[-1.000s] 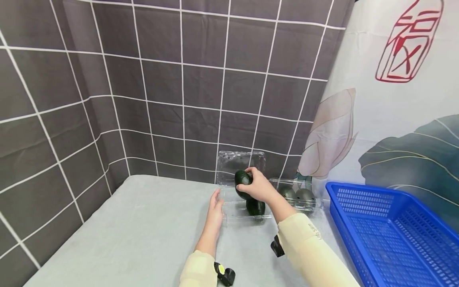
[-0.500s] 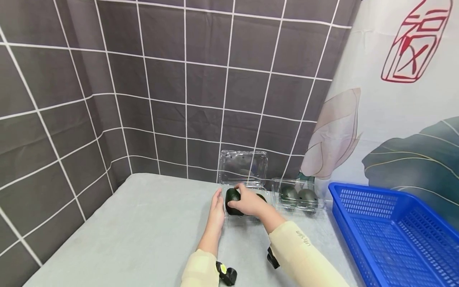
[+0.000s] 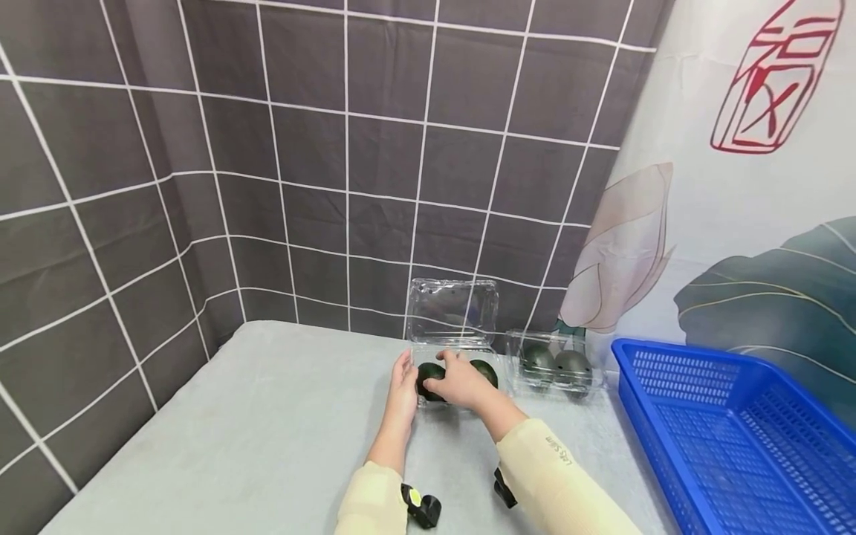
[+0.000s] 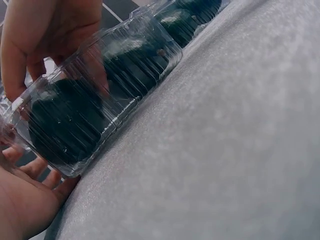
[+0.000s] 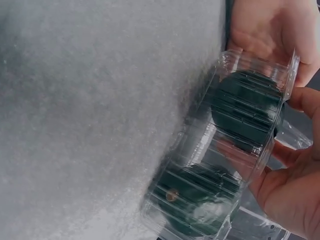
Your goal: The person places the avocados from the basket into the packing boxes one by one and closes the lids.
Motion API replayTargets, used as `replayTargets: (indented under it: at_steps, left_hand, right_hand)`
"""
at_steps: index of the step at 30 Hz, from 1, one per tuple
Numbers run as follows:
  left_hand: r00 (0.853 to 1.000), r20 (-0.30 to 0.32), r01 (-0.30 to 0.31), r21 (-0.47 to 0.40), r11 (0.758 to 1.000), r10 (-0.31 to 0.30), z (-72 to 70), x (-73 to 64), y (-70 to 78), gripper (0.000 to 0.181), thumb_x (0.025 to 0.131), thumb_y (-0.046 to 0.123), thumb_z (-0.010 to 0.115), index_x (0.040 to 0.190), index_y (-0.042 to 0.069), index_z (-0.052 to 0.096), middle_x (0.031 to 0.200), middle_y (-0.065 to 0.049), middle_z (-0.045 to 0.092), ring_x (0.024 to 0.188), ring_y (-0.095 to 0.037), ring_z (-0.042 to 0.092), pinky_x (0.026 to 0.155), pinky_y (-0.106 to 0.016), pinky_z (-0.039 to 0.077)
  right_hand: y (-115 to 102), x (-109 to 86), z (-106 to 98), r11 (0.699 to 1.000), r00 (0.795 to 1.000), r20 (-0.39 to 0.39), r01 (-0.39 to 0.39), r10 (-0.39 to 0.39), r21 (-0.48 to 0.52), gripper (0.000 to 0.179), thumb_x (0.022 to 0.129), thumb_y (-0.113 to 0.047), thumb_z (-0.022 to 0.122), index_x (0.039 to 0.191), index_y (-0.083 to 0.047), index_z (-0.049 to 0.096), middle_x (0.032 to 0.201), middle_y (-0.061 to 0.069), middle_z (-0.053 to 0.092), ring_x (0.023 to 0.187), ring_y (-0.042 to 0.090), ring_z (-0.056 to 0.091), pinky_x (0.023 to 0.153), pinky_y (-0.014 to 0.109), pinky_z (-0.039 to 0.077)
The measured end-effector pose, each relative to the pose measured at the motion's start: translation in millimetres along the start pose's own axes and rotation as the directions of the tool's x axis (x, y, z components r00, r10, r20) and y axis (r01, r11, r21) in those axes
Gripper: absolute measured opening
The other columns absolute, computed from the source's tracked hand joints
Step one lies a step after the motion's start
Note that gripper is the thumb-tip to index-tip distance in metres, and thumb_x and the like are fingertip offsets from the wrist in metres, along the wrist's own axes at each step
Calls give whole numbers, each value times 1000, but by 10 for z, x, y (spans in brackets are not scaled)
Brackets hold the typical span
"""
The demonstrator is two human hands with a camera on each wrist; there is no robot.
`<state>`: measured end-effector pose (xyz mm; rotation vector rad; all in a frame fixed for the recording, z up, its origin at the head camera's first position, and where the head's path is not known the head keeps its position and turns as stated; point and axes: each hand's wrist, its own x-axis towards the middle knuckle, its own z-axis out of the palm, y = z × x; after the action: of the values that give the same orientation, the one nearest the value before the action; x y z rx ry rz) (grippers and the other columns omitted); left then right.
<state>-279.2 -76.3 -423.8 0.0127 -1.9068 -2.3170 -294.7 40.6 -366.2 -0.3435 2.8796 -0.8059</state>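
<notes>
A lidded clear plastic clamshell box point(image 3: 455, 347) stands on the table with its lid point(image 3: 451, 308) raised at the back. Inside, at the left end, lies a dark green avocado point(image 5: 245, 107), and my right hand point(image 3: 464, 386) reaches in from above with thumb and fingers round it. At the box's right end sits another avocado point(image 3: 486, 371), partly covered by the right hand in the head view. My left hand point(image 3: 403, 397) touches the left end wall of the box from outside, its fingers fairly straight.
To the right, a closed clear box point(image 3: 515, 353) holds two more avocados point(image 3: 573, 365). A blue plastic basket point(image 3: 669, 416) stands at the right side of the grey-covered table point(image 3: 254, 416). Behind runs a dark tiled-pattern curtain point(image 3: 294, 148).
The right hand has lowered the avocado from above the box into its left end, beside the other avocado. The left hand stays at the box's left end.
</notes>
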Motion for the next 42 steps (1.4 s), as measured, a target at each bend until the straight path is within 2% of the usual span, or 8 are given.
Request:
replayTargets:
  at_steps: [6, 11, 15, 18, 25, 29, 35, 42]
  left_hand:
    - [1000, -10, 12, -3, 1000, -12, 8, -41, 61, 48, 98, 9, 32, 143, -2, 19, 144, -30, 21, 134, -40, 19, 108, -50, 17]
    - [998, -52, 19, 15, 1000, -19, -8, 49, -70, 50, 99, 15, 34, 144, 3, 19, 142, -30, 27, 132, -38, 27, 107, -49, 22]
    - [993, -109, 40, 50, 998, -34, -27, 60, -83, 50, 99, 21, 37, 143, 4, 21, 137, -29, 34, 128, -40, 31, 106, -51, 23]
    - [986, -158, 59, 51, 997, -50, -39, 65, -93, 53, 97, 22, 39, 143, 2, 20, 133, -30, 37, 126, -41, 33, 106, -51, 23]
    - [986, -164, 32, 78, 996, -19, -31, 64, -79, 51, 96, 16, 37, 140, -6, 24, 136, -33, 32, 128, -44, 28, 107, -51, 21]
    - [988, -154, 35, 85, 996, -22, -25, 81, -65, 48, 96, 15, 37, 140, -2, 28, 137, -31, 34, 129, -43, 29, 107, -51, 22]
    - [988, -153, 19, 98, 995, -4, -27, 96, -44, 47, 97, 16, 38, 141, 0, 30, 136, -30, 35, 129, -42, 28, 107, -51, 21]
    - [993, -113, -16, 86, 996, 26, -61, 83, -58, 49, 97, 13, 37, 141, -3, 25, 131, -31, 35, 125, -41, 32, 106, -52, 21]
  right_hand:
    - [49, -19, 11, 999, 999, -31, 13, -14, -51, 51, 85, -38, 62, 124, -7, 49, 118, 19, 53, 103, 33, 55, 81, 48, 46]
    - [50, -38, 7, 993, 999, -29, 43, -46, -108, 44, 85, -37, 62, 116, -7, 54, 97, 10, 63, 85, 25, 60, 72, 42, 48]
    - [32, -60, 2, 988, 998, -17, 52, -55, -144, 41, 83, -36, 62, 113, -8, 57, 80, 2, 63, 69, 17, 57, 64, 37, 48]
    - [39, -86, -20, 984, 995, -41, 80, -87, -158, 39, 82, -35, 63, 110, -8, 60, 84, 3, 65, 73, 19, 59, 67, 38, 49]
    - [202, -221, -216, 986, 969, -235, 111, -79, 125, 31, 81, -27, 64, 104, -5, 64, 89, 6, 61, 79, 20, 57, 70, 36, 47]
    - [432, -335, -394, 932, 958, -284, 63, 44, 356, 25, 85, -20, 61, 102, -2, 63, 81, 4, 59, 68, 16, 53, 58, 29, 44]
    - [820, -527, -520, 821, 954, -205, -66, 218, 568, 26, 89, -20, 56, 104, 1, 59, 76, 5, 58, 62, 15, 53, 46, 26, 36]
    - [1217, -603, -276, 675, 981, -13, -122, 192, 728, 21, 89, -22, 56, 93, -2, 51, 67, 3, 56, 54, 11, 55, 43, 21, 40]
